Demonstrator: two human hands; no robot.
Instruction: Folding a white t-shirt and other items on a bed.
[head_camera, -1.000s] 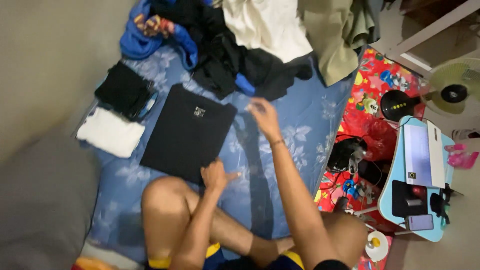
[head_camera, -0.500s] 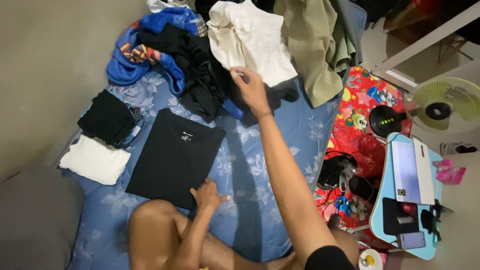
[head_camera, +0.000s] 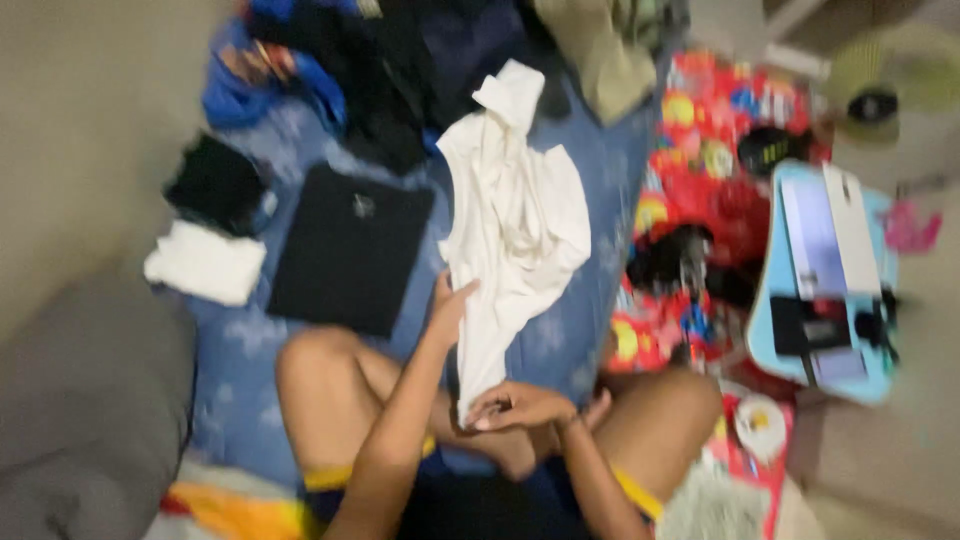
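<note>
clothes pile (head_camera: 400, 60) ahead, low table (head_camera: 830, 270) right

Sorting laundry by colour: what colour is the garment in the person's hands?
Cream white, plain; the garment shows best, though blurred, in the head view.
</note>
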